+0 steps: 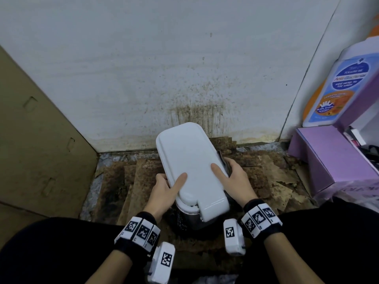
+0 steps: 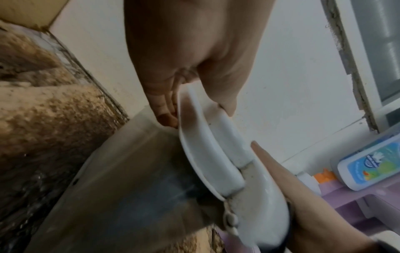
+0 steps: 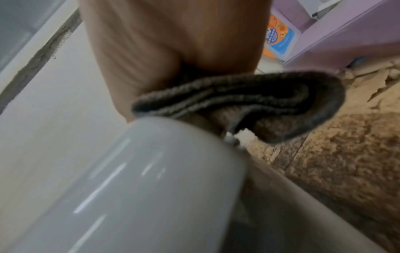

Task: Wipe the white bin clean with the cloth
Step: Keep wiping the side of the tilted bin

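The white bin stands on the floor between my knees, its glossy lid closed over a dim grey body. My left hand grips the lid's left edge, thumb on top and fingers under the rim. My right hand has its thumb on the lid and its fingers curled around a dark grey cloth, pressing it against the bin's right side. The right wrist view shows the folded cloth bunched under my palm beside the lid. In the left wrist view my left hand pinches the lid rim.
Stained brown cardboard sheets cover the floor. A splattered white wall rises right behind the bin. A cardboard panel stands on the left. A purple box and a body wash bottle crowd the right.
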